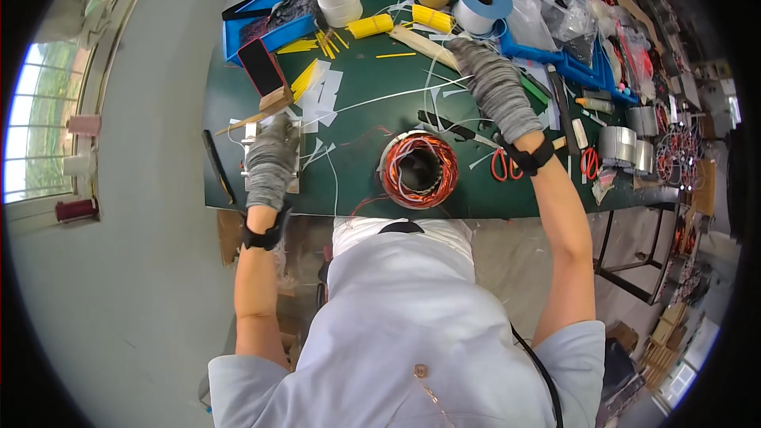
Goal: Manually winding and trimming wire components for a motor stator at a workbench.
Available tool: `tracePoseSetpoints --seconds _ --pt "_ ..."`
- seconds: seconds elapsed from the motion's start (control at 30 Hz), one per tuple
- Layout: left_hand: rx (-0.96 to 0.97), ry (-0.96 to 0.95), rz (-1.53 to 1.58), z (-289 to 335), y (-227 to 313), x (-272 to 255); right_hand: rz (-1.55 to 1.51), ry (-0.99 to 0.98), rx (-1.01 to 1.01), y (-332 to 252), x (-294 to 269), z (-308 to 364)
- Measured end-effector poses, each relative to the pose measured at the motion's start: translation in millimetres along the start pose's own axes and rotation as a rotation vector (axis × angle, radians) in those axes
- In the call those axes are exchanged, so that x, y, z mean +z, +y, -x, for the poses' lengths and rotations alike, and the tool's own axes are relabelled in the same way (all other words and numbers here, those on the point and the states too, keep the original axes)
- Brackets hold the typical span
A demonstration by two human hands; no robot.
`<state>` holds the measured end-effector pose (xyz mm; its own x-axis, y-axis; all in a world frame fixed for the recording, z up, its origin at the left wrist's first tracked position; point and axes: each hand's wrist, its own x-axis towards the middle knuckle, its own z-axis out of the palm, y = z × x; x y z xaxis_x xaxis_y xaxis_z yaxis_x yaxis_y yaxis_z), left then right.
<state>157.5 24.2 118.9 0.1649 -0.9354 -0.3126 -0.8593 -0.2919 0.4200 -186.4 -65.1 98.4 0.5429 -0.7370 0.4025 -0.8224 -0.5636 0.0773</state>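
Note:
My left hand [272, 160], in a grey knitted glove, is over a pale metal fixture [292, 178] at the table's left. Blur hides its fingers. A thin white cord [380, 98] runs from beside it across to my right hand [493, 87]. That hand, gloved the same way, is stretched out far right with its fingers closed on the cord, below a blue-and-white spool [483, 1]. Between my arms, near the front edge, stands a motor stator [449, 172] wound with copper-red wire. A wooden piece [276, 101] lies just beyond my left hand.
Red-handled scissors [499, 165] lie right of the stator. Blue bins [285, 32] stand at back left and back right. A white thread cone [338, 0], yellow tube bundles [371, 26], a phone [262, 66] and white paper strips [321, 93] cover the far side. A dark bar [216, 165] lies far left.

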Motion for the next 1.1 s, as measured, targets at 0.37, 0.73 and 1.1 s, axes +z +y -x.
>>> tracePoseSetpoints --seconds 0.37,0.73,1.1 --pt "0.384 -0.264 0.724 5.4 115.7 43.4 -0.670 -0.256 0.402 -20.0 -0.5 36.6" --pt "0.285 -0.153 0.836 28.1 94.9 40.6 -0.023 -0.909 1.063 17.6 123.4 229.0" --pt "0.162 -0.196 1.080 27.0 100.6 48.9 -0.253 -0.881 1.106 -4.0 93.4 210.2"
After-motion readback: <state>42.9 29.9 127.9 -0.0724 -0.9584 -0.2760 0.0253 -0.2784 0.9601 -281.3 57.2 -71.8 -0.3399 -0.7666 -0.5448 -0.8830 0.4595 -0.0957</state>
